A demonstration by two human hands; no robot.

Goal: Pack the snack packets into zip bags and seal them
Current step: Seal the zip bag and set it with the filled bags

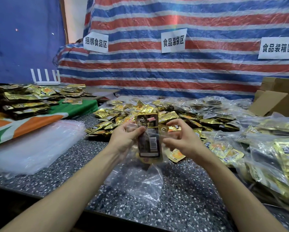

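A clear zip bag (140, 180) hangs above the speckled table between my two hands. Dark and gold snack packets (148, 141) stand upright in the bag's mouth, the top one sticking out above it. My left hand (125, 139) grips the bag's left edge at the mouth, fingers curled round the plastic. My right hand (182, 139) pinches the right edge of the mouth. A heap of loose gold snack packets (165, 116) lies just behind my hands.
A stack of empty zip bags (35, 144) lies at the left on the table (190, 195). Filled bags (274, 156) pile up at the right, cardboard boxes (274, 102) behind them. More packets (23, 101) sit on a green-orange cloth far left. A striped tarp forms the back wall.
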